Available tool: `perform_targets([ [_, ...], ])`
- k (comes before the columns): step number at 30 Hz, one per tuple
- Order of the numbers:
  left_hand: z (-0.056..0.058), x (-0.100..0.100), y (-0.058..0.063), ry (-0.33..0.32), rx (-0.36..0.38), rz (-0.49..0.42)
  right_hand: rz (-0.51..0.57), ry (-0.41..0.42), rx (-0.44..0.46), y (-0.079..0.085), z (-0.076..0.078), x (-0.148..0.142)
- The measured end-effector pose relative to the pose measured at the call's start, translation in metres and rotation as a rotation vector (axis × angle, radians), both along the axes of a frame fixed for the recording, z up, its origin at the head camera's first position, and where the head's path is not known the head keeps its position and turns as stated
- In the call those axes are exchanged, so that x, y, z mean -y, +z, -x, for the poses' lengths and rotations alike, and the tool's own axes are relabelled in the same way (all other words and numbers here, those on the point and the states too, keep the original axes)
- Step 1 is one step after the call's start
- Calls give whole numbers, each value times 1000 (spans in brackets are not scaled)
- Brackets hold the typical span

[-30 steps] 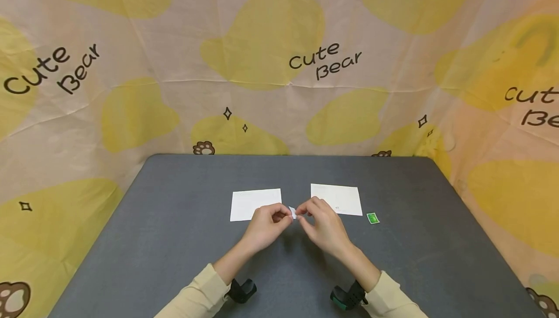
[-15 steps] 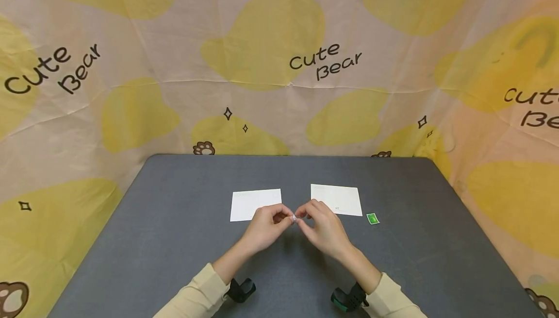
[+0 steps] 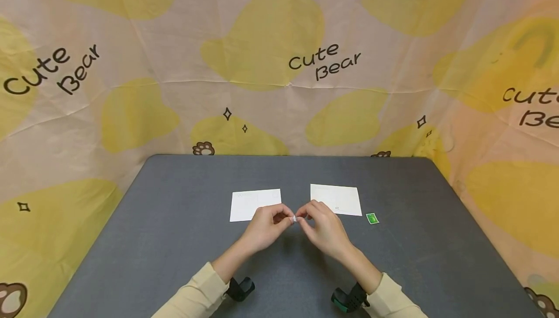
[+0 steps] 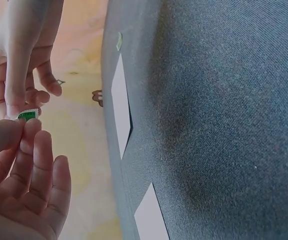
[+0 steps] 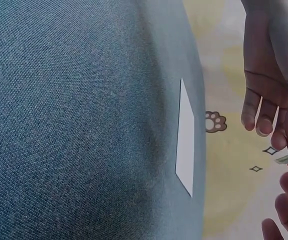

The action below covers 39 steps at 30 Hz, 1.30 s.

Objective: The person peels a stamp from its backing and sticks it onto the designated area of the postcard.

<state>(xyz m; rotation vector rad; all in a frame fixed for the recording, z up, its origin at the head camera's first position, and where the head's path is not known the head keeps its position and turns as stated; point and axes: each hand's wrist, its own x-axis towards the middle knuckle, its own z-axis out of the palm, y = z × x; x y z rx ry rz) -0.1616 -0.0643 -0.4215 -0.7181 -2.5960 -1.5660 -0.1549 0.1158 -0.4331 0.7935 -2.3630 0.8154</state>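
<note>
Between my two hands is a small green stamp with a toothed white edge. The thumb and fingertip of my left hand pinch one side of it. My right hand pinches its other side, fingertips close to the left ones. From the head view only a sliver of the stamp's pale back shows; the fingertips cover most of it. Both hands are raised above the table. A second green stamp lies flat on the table, to the right.
Two flat white rectangles, envelopes or cards, lie beyond the hands: a left one and a right one with a faint small mark. Both lie on the dark grey table. A patterned cloth hangs behind it.
The hands have drawn slightly closer together around the stamp, and less of its pale back shows from above. Things on the table have stayed put.
</note>
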Motion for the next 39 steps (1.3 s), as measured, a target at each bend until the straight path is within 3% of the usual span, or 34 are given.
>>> perform_targets([
  [16, -2, 4, -2, -26, -21, 37, -15, -13, -54, -1, 2, 3],
  [31, -3, 13, -10, -23, -21, 62, -4, -74, -10, -2, 4, 1],
  [39, -5, 19, -11, -9, -1, 72, 26, -113, 76, -7, 6, -1],
])
